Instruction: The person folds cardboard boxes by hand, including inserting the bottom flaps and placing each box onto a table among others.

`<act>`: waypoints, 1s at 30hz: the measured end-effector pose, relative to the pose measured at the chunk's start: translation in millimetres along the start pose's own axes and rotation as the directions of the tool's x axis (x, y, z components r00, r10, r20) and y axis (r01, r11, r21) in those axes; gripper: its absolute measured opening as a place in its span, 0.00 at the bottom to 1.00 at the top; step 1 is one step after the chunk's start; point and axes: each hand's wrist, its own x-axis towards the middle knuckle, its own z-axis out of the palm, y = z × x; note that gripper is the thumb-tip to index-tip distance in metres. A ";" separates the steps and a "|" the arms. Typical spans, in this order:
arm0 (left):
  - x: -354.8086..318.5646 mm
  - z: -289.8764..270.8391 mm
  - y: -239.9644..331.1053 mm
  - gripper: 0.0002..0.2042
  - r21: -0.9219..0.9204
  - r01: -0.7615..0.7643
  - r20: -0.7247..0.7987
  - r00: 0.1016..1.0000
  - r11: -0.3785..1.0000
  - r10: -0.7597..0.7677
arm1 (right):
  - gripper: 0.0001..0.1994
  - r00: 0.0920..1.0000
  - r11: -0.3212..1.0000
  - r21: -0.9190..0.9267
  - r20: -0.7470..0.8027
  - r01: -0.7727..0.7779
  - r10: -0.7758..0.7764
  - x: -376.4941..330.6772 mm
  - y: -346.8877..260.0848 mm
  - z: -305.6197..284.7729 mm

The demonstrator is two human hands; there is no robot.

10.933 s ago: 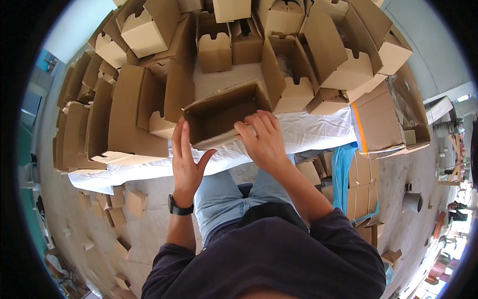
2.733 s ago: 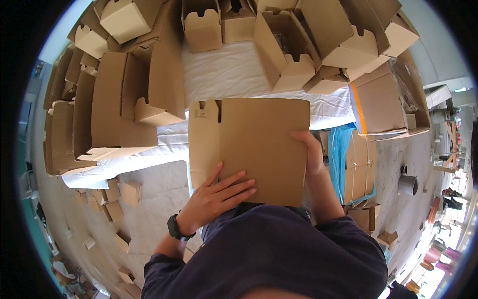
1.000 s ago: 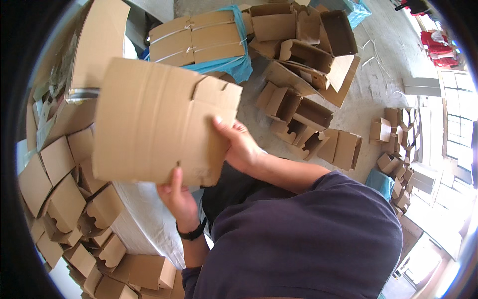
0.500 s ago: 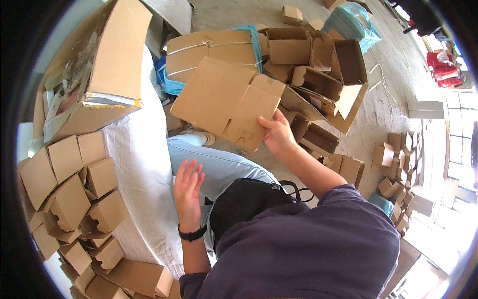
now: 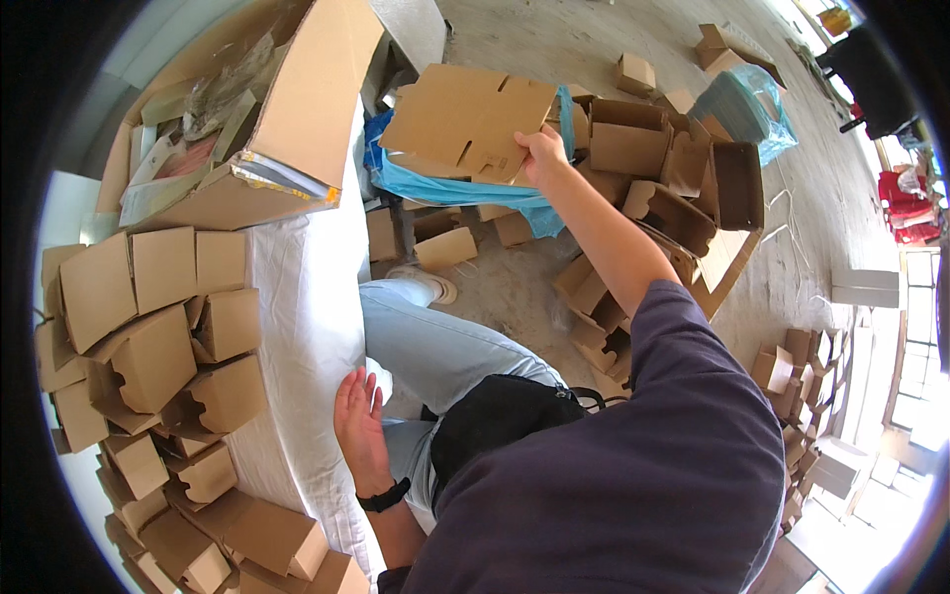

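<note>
My right hand (image 5: 542, 156) is stretched far forward, its fingers closed on the near right corner of a flat, slotted cardboard sheet (image 5: 450, 114). That sheet lies over a bundle in blue plastic (image 5: 445, 186), covering most of its top; whether it rests flat there I cannot tell. Beside the edge of a white-covered surface (image 5: 297, 327), my left hand (image 5: 362, 431) is held with its fingers stretched out and nothing in it. A black band circles that wrist.
Folded small cardboard boxes (image 5: 153, 356) are piled at the left. A large open carton (image 5: 312, 89) with packing material stands at the far left. Several open boxes (image 5: 673, 213) lie right of the bundle, with more boxes (image 5: 792, 381) along the right. Another blue-wrapped stack (image 5: 737, 114) sits farther back.
My right hand has carried the cardboard sheet forward, from above the floor near my leg to over the blue-wrapped bundle. My left hand has lowered slightly and stays open.
</note>
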 end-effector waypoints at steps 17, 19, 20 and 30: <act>2.9 -23.3 -3.3 0.19 -0.060 0.006 0.002 1.000 0.998 -0.006 | 0.33 0.397 -0.372 -0.928 0.339 -0.007 -0.853 -89.6 -83.3 -175.2; 6.7 -21.5 -2.9 0.19 -0.044 0.001 0.028 1.000 0.999 0.000 | 0.37 0.399 -0.384 -0.889 0.266 -0.250 -0.877 -98.7 -119.1 -202.4; 8.1 -22.1 -1.7 0.19 -0.040 -0.010 0.050 0.999 0.999 0.012 | 0.37 0.442 -0.327 -0.900 0.179 -0.287 -0.879 -97.3 -129.1 -220.1; -6.9 -34.5 4.5 0.18 -0.095 -0.106 0.026 0.994 0.990 0.109 | 0.09 0.470 0.013 -0.863 -0.289 -0.506 -0.834 -93.8 -152.7 -280.5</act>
